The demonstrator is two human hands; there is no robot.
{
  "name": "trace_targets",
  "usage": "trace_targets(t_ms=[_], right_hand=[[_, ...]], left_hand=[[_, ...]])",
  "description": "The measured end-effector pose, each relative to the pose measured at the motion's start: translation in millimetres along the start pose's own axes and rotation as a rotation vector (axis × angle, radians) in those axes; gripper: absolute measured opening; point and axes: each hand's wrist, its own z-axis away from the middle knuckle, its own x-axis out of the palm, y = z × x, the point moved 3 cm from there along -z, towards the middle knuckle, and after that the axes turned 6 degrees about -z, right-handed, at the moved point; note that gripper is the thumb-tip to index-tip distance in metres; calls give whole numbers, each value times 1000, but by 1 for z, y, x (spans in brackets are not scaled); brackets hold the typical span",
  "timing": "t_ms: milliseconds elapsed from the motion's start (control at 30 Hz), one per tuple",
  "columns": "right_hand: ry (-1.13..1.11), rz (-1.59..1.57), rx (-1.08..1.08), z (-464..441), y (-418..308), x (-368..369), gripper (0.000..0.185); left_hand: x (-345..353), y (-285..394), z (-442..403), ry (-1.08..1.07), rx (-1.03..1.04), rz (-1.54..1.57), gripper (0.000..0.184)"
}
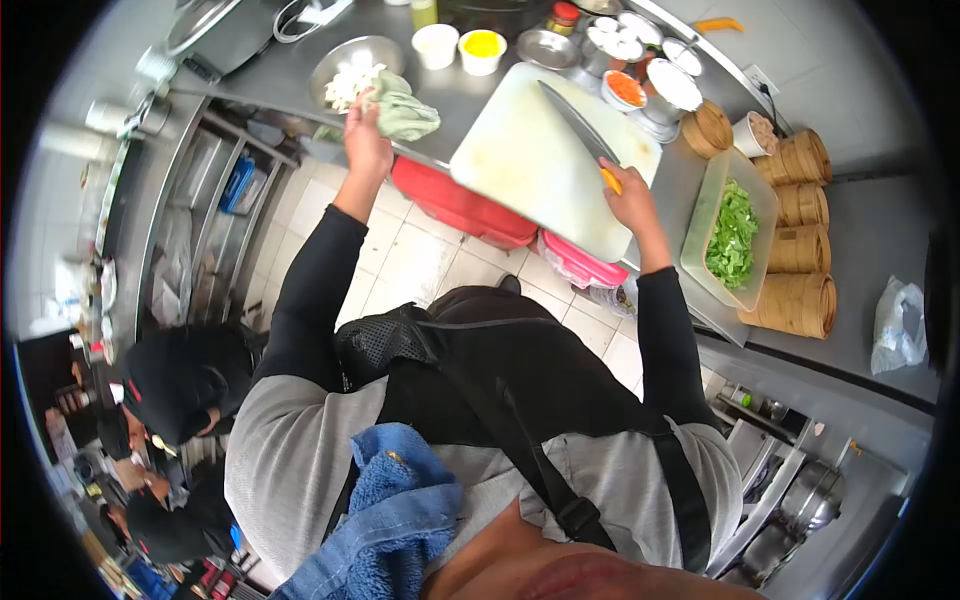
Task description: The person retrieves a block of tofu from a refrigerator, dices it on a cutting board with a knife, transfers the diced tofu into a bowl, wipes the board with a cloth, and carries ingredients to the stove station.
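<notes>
My left hand (pixel 369 147) is closed on a pale green cloth (pixel 402 110) at the counter's edge. Just beyond it is a metal bowl (pixel 392 52) with chopped white pieces (pixel 352 80) inside. My right hand (pixel 633 198) grips the yellow handle of a kitchen knife (pixel 578 122). The blade lies over a white cutting board (pixel 500 140), pointing up and to the left; whether it touches the board I cannot tell. No food shows on the board.
Behind the board stand two white tubs (pixel 436 47), one holding something yellow, and a cup of chopped orange food (pixel 625 90). A plastic container of chopped greens (pixel 735 235) and bamboo steamers (pixel 790 303) are at right. Co-workers (pixel 185 385) stand at left.
</notes>
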Motion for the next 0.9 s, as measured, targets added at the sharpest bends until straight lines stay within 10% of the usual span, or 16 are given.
trace_targets(t_ms=[133,200,333,433,567,633,767,900], right_hand=[[-22,131,-108,-30,57,31,52],[-24,243,-47,-23,49,23,45],[466,-617,105,-39,-1,-16,32],[632,-1076,199,-37,6,-38,21],[692,-1120,487,25,21,-60,32],[699,-1150,489,58,3,-47,32],[1052,-1175,910,111,8,-25,41],[1564,-1188,1125,155,70,-47,50]], left_hand=[[30,-91,8,-652,577,-1680,47],[41,-115,-9,-689,511,-1599,55],[54,-136,-40,-756,439,-1425,58],[66,-78,-16,-393,555,-1373,50],[-95,-129,-60,-35,-526,9,58],[-62,-32,-63,236,-793,130,92],[-149,-88,-160,17,-761,12,40],[-151,-72,-158,-5,-618,-102,33]])
